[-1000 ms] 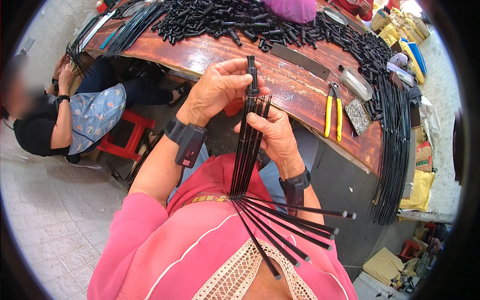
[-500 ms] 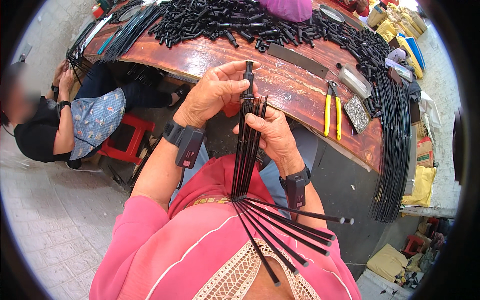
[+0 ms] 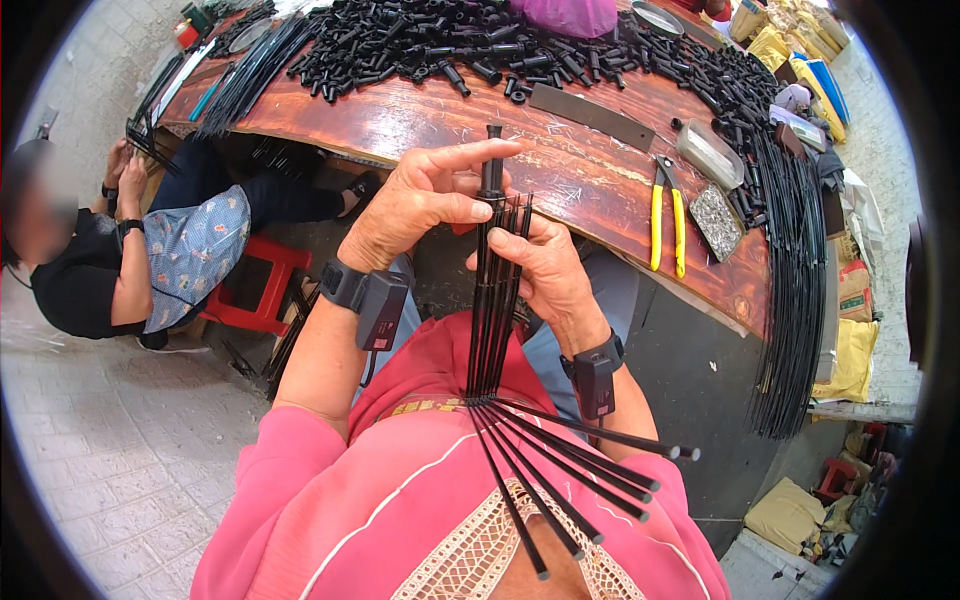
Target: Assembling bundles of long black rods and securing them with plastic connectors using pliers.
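Upright in front of me is a bundle of thin black umbrella ribs, joined at the top to a black tubular runner. My left hand is around the runner, its thumb against the lower part near the joint and its index finger stretched across the tube. Some of its fingers are hidden behind. Lower and to the right, my right hand grips the upper ribs, thumb in front and fingers behind. Toward my chest, several black arms with round pale ends fan out from the bundle.
A wooden table holds a heap of black runners, a flat metal bar, yellow-handled pliers and a tray of small metal pieces. Long black ribs hang over its right edge. A co-worker sits at left by a red stool.
My left hand has slid slightly down the runner toward the joint, and its index finger has straightened across the tube. The right hand keeps its grip on the ribs.
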A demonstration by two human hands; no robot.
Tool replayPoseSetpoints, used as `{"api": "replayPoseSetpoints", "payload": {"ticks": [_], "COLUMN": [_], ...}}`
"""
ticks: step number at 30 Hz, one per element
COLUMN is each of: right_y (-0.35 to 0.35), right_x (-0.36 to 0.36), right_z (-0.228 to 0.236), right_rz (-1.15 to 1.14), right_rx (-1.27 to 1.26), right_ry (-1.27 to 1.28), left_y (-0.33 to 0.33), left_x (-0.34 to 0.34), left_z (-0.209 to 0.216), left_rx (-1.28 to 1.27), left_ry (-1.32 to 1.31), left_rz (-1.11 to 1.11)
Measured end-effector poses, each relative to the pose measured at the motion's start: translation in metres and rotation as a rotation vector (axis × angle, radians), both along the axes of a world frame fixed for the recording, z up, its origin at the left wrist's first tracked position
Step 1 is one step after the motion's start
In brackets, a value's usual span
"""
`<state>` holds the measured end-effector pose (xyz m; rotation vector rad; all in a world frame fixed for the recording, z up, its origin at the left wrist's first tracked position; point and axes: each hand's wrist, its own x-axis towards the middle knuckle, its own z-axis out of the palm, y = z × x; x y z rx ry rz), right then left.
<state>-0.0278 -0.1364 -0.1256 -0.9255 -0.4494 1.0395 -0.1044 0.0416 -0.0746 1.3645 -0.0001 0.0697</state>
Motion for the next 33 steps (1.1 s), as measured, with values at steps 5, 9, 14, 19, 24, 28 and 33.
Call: {"api": "replayPoseSetpoints", "payload": {"ticks": [5, 9, 14, 19, 24, 28, 33], "right_y": [0.002, 0.006, 0.003, 0.005, 0.009, 0.003, -0.003], "right_x": [-0.003, -0.006, 0.000, -0.001, -0.007, -0.001, -0.004], "right_z": [-0.003, -0.005, 0.000, -0.002, 0.008, 0.002, 0.014], "right_rz": [-0.054, -0.108, -0.034, -0.019, -0.120, -0.051, -0.037], "right_rx": [-0.022, 0.002, -0.050, -0.046, -0.018, 0.009, -0.018], "right_ry": [0.006, 0.087, 0.045, 0.056, 0.097, 0.059, 0.040], "left_y": [0.000, 0.002, 0.005, 0.008, 0.006, -0.005, -0.013], "left_x": [0.002, 0.003, 0.004, 0.004, 0.006, 0.009, 0.010], "left_z": [0.003, 0.001, -0.002, 0.000, -0.010, -0.039, -0.058], "left_rx": [0.116, 0.181, 0.235, 0.253, 0.076, -0.330, -0.588], "left_ry": [0.003, 0.018, 0.033, 0.047, -0.025, -0.205, -0.252], "left_rz": [0.011, 0.003, 0.017, 0.022, 0.062, 0.114, 0.031]}}
